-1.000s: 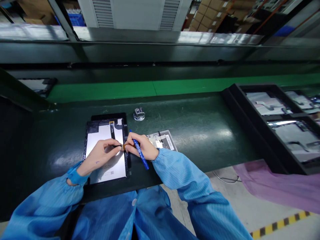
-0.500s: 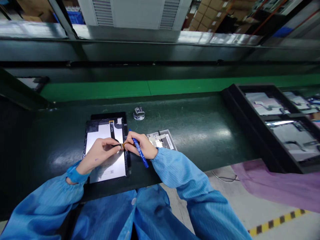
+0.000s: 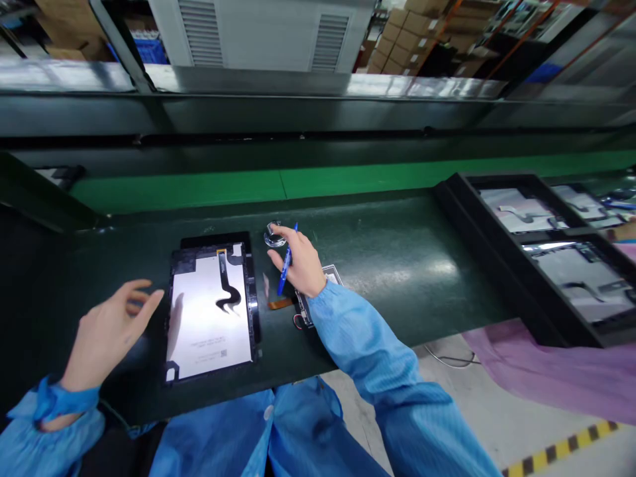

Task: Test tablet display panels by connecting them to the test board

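The right hand (image 3: 301, 262) holds a blue pen (image 3: 287, 268) slanting across its fingers, thumb and forefinger parted; the forefinger reaches over a round, shiny metal piece (image 3: 275, 239), and whether it touches cannot be told. The left hand (image 3: 112, 328) is loosely spread and holds nothing, just to the left of a display panel (image 3: 206, 334). The panel lies flat on the dark green table (image 3: 387, 245), its pale back up, with a black ribbon cable (image 3: 225, 278) curving down over it from near the top edge. A black slab (image 3: 213, 240) shows from beneath the panel's top and right edges. Between the panel and the right wrist lies an orange flex strip (image 3: 281, 304), next to a flat component (image 3: 332, 272) partly covered by the right hand and sleeve. Well to the right stands a black tray (image 3: 460, 218), with more pale panels (image 3: 571, 271) in its compartments. Purple cloth (image 3: 541, 364) hangs below the tray. Beyond the table are a pale louvred cabinet (image 3: 268, 33) and stacked cardboard boxes (image 3: 403, 40).
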`<act>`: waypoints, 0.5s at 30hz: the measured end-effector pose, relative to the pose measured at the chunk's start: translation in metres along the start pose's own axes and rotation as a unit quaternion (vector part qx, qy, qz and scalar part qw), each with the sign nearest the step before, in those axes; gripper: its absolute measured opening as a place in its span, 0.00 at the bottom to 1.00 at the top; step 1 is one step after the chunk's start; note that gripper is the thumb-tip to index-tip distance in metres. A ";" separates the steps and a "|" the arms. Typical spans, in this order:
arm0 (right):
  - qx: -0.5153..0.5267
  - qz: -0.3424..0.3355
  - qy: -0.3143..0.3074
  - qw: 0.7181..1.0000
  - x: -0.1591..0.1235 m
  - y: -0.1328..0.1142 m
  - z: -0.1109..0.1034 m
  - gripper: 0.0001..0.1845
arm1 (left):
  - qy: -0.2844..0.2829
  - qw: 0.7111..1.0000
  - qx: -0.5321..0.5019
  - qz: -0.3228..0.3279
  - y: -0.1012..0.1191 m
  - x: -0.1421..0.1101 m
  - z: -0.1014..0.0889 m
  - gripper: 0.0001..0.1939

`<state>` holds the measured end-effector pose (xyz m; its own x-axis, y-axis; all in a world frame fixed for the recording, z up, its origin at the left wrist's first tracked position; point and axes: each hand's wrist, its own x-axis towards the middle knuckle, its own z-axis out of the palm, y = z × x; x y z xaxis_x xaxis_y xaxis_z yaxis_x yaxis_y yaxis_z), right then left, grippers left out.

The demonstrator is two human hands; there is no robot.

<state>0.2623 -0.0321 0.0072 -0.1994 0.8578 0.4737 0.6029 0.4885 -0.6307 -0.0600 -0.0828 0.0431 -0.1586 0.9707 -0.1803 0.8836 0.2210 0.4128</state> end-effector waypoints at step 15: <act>-0.083 -0.063 -0.055 0.993 0.012 0.027 0.003 0.29 | -0.092 0.896 -0.368 -0.228 -0.003 0.006 -0.024 0.35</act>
<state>0.2741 -0.0079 -0.0058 -0.3594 0.8077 0.4673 0.6849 0.5685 -0.4558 -0.0737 -0.0758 0.0621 -0.2948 0.7462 -0.5969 0.2032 0.6593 0.7239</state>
